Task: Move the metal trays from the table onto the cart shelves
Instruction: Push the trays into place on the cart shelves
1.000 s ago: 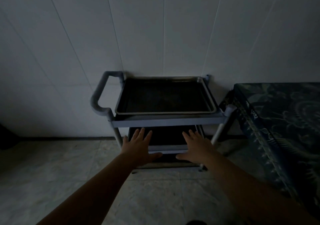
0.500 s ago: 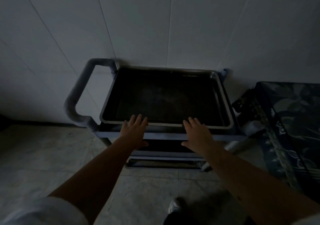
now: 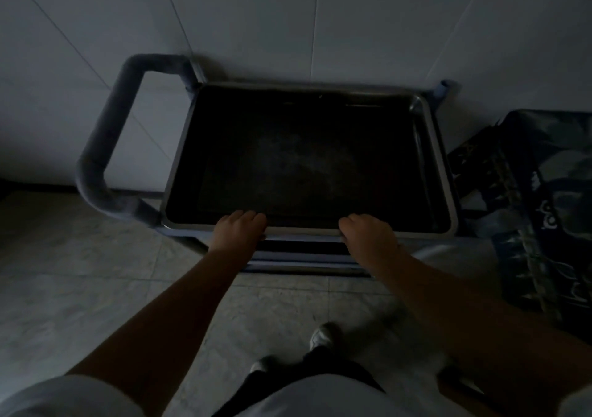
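Note:
A dark metal tray point(image 3: 307, 160) with a bright rim lies on the top shelf of a grey cart point(image 3: 105, 147) that stands against the wall. My left hand point(image 3: 238, 229) grips the tray's near rim left of centre, fingers curled over the edge. My right hand point(image 3: 368, 232) grips the same rim right of centre. Edges of the lower shelves point(image 3: 304, 256) show under the rim between my wrists; what lies on them is hidden.
The cart's looped handle point(image 3: 96, 160) juts out to the left. A table with a dark patterned cloth point(image 3: 544, 224) stands close on the right. A white panelled wall point(image 3: 288, 16) is behind the cart. My feet point(image 3: 317, 339) are on the tiled floor below.
I have stepped closer and now look down on the cart. Both hands rose from in front of the lower shelves to the top tray's near rim, and their fingers curled over it.

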